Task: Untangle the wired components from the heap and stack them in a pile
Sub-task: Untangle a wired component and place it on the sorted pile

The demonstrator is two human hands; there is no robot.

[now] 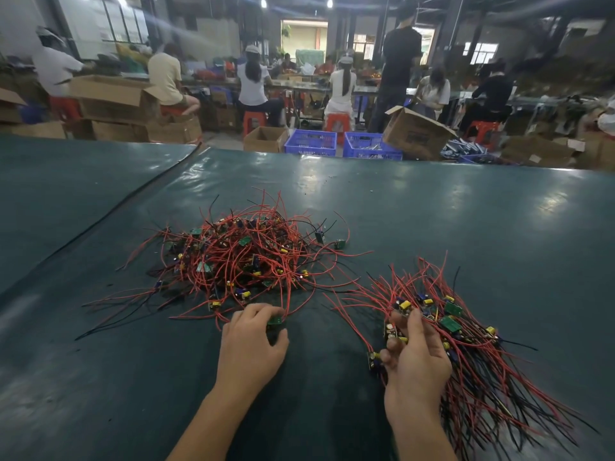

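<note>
A tangled heap [239, 257] of small green circuit boards with red and black wires lies in the middle of the dark green table [432, 211]. My left hand [253, 344] pinches one small green board [275, 321] at the heap's near edge, its red wires still running into the heap. At the right lies a sorted pile [466, 344] of boards, their wires fanned toward the lower right. My right hand [412, 357] grips a bunch of boards at the pile's left side, fingers curled round them.
A seam [126, 201] crosses the table covering at the left. Beyond the far edge stand blue crates [311, 143], cardboard boxes [416, 134] and several seated people at benches. A loose board [339, 243] lies right of the heap.
</note>
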